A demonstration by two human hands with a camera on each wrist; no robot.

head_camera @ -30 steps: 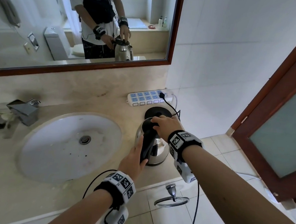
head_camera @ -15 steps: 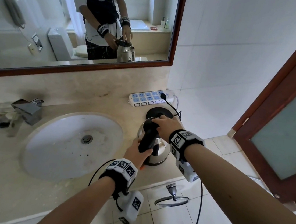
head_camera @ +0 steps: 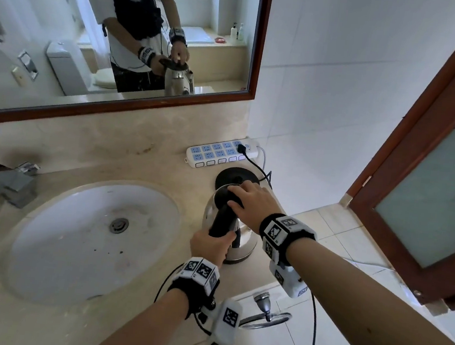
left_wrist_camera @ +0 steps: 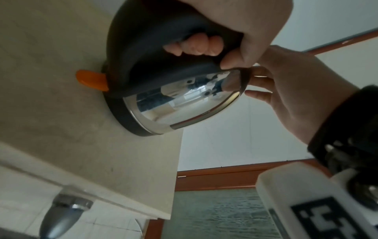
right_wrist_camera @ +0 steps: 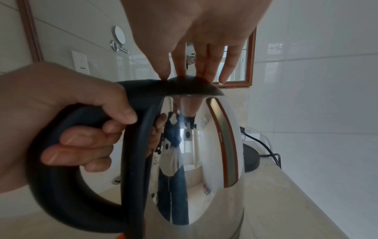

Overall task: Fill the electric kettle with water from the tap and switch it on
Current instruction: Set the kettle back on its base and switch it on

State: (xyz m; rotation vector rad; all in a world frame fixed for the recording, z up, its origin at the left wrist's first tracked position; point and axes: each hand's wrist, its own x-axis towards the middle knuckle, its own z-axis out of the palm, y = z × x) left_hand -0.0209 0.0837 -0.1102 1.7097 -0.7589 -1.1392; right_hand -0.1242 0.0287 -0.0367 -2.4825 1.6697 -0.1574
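Observation:
The steel kettle (head_camera: pixel 244 244) with a black handle and lid stands on the counter right of the sink, in front of its round black base (head_camera: pixel 237 176). My left hand (head_camera: pixel 210 245) grips the handle, fingers wrapped round it (right_wrist_camera: pixel 81 145). My right hand (head_camera: pixel 248 200) reaches over the top, and its straight fingertips (right_wrist_camera: pixel 182 71) touch the shut lid (right_wrist_camera: pixel 184 87). An orange switch (left_wrist_camera: pixel 92 80) sticks out at the foot of the handle. The square chrome tap (head_camera: pixel 9 180) stands at the sink's far left.
The oval white sink (head_camera: pixel 73 240) is sunk into the beige counter (head_camera: pixel 138 289). A power strip (head_camera: pixel 219 154) lies against the back wall with the base's black cord plugged in. A wall mirror hangs above. A brown door (head_camera: pixel 429 193) stands at right, a towel ring (head_camera: pixel 264 314) below the counter edge.
My left hand has gone from lying beside the handle to gripping it. The right hand has stayed on the lid, and the kettle has not moved.

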